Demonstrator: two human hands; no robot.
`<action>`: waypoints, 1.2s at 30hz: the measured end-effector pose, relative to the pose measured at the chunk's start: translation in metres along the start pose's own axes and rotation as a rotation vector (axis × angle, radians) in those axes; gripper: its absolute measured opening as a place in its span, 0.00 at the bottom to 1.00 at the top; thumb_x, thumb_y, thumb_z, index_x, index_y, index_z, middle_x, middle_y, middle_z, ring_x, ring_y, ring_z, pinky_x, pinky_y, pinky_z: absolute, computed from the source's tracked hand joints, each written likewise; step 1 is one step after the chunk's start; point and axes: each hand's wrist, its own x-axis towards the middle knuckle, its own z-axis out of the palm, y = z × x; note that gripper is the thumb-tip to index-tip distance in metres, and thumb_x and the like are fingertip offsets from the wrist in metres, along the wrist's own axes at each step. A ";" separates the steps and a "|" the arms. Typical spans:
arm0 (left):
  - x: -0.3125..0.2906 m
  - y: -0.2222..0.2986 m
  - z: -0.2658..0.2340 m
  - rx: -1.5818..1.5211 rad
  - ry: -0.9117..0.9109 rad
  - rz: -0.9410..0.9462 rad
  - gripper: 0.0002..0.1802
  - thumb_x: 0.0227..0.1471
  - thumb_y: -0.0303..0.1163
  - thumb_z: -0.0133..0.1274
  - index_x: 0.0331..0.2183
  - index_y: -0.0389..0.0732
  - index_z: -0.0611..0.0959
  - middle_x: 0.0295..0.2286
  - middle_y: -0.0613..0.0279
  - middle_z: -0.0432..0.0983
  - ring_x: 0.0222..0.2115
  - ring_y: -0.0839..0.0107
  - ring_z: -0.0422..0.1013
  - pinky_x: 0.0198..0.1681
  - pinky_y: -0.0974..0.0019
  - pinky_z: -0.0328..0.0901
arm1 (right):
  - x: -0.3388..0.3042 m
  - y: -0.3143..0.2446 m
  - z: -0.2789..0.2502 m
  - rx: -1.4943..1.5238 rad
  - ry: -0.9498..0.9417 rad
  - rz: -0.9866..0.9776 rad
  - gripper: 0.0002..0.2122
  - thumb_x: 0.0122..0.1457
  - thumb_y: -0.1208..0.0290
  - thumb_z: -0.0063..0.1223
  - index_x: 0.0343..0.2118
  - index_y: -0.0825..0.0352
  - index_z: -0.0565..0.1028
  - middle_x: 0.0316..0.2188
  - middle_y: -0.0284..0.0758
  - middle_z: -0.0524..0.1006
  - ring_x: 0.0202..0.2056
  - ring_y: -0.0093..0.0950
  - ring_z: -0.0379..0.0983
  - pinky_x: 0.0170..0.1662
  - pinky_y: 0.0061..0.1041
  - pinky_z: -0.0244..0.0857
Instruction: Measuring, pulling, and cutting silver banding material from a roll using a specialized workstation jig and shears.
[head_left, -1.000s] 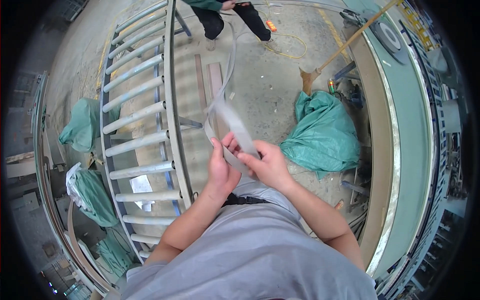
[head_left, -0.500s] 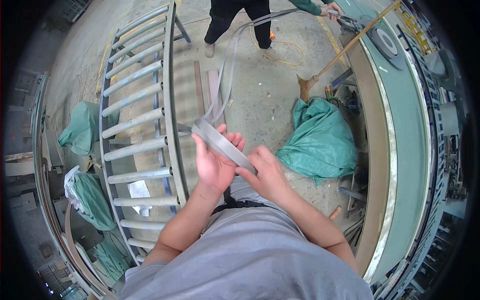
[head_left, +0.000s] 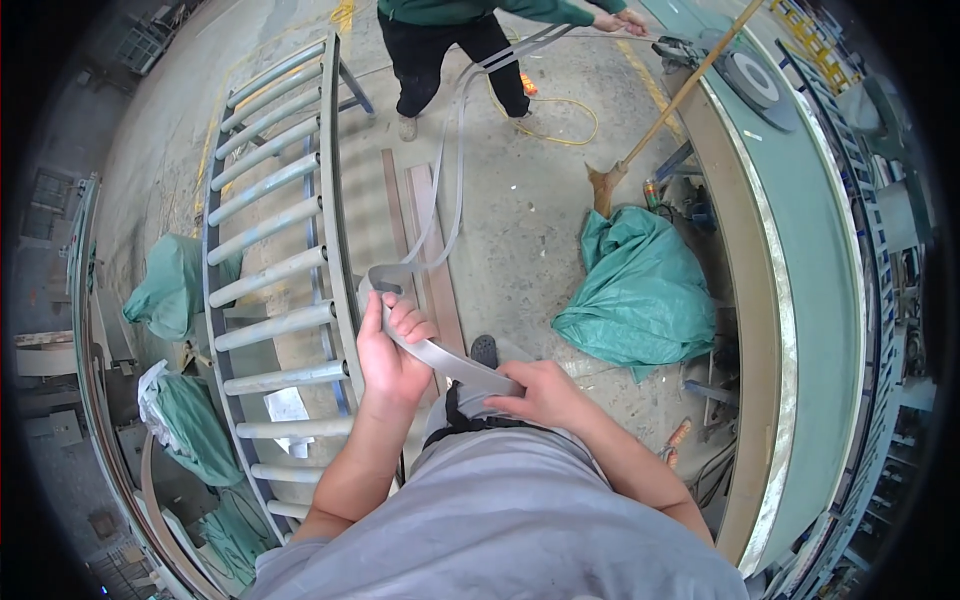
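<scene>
Grey, flat metal strip (head_left: 440, 352) runs across both hands: the left hand (head_left: 388, 352) is wrapped around its bent near end, the right hand (head_left: 540, 392) pinches it just beside. Its far length arcs over the concrete floor (head_left: 520, 200) to a co-worker's hand (head_left: 618, 20), beside the long steel roller rack (head_left: 270, 250).

Landmark: roller rack (head_left: 275, 250) on the floor.

- Two flat boards (head_left: 425, 240) lie on the floor just right of the rack, alongside its right rail.
- Metal strip (head_left: 450, 170) runs above the boards.
- Bundled tarp (head_left: 640, 290) well right of the rack, broom (head_left: 655, 120) behind it.
- Second tarp bundle (head_left: 165, 290) just left of the rack.
- Another person (head_left: 450, 40) stands beyond the rack's far end.
- Long curved bench (head_left: 800, 250) farthest right.
</scene>
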 end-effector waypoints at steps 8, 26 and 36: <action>0.002 -0.007 -0.002 0.464 0.197 0.230 0.23 0.63 0.50 0.34 0.39 0.40 0.73 0.30 0.64 0.74 0.32 0.69 0.72 0.37 0.65 0.69 | 0.004 -0.001 -0.015 -0.096 0.358 -0.263 0.16 0.46 0.67 0.66 0.38 0.66 0.78 0.25 0.37 0.77 0.25 0.31 0.74 0.29 0.26 0.68; -0.009 0.144 -0.118 1.446 0.717 0.105 0.13 0.53 0.41 0.48 0.31 0.41 0.72 0.14 0.68 0.63 0.12 0.75 0.61 0.11 0.70 0.55 | -0.097 -0.009 -0.133 -0.086 0.362 0.232 0.08 0.42 0.73 0.66 0.23 0.70 0.78 0.15 0.32 0.73 0.17 0.18 0.68 0.20 0.21 0.58; -0.001 0.166 -0.213 1.995 0.825 -0.254 0.15 0.49 0.38 0.49 0.27 0.34 0.75 0.14 0.62 0.67 0.11 0.71 0.64 0.12 0.66 0.61 | -0.127 -0.041 -0.121 -0.891 0.201 0.179 0.07 0.35 0.73 0.62 0.20 0.62 0.76 0.19 0.30 0.70 0.30 0.29 0.69 0.51 0.37 0.59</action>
